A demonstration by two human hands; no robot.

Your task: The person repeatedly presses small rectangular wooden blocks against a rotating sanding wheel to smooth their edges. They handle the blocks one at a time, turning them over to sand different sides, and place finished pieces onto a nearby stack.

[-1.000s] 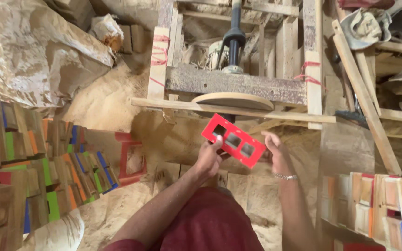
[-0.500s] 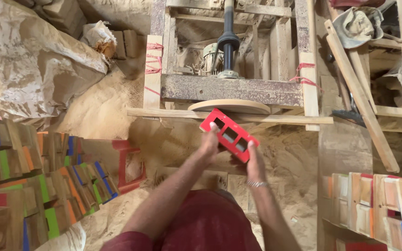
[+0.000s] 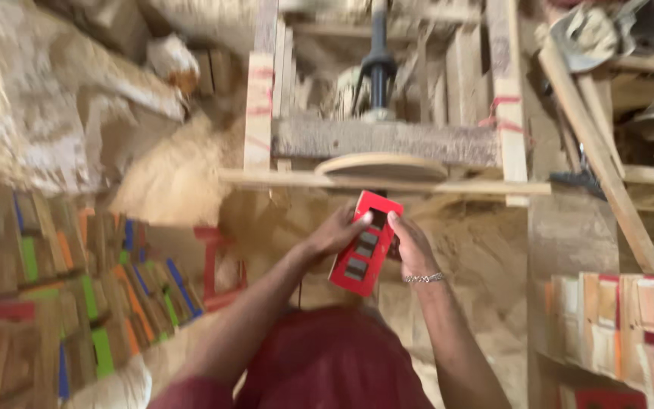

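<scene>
Red block: a painted red wooden block (image 3: 363,244) with three rectangular cut-outs in a row sits between your two hands, tilted so its long side runs from upper right to lower left, just below the wooden rail
Left hand: your left hand (image 3: 336,233) grips the block's left long edge; the thumb lies on the red face near the top cut-out and the other fingers curl behind, so you cannot see them fully
Right hand: your right hand (image 3: 410,244) presses against the block's right long edge, fingers held together and bent toward the upper end; a thin bracelet (image 3: 424,279) circles that wrist
Rail: a pale wooden rail (image 3: 281,179) runs across in front of you, with a round wooden disc (image 3: 380,164) resting just above it
Frame: behind the disc stands a rough wooden frame (image 3: 387,140) carrying a dark upright shaft (image 3: 378,60)
Sawdust: light sawdust (image 3: 175,182) is heaped under and to the left of the rail
Left stack: painted wooden pieces (image 3: 77,280) in green, blue, orange and red lie packed together at your left
Right stack: more painted wooden pieces (image 3: 615,318) stand on edge at your right
Clothing: your dark red garment (image 3: 327,363) fills the bottom of the view
</scene>
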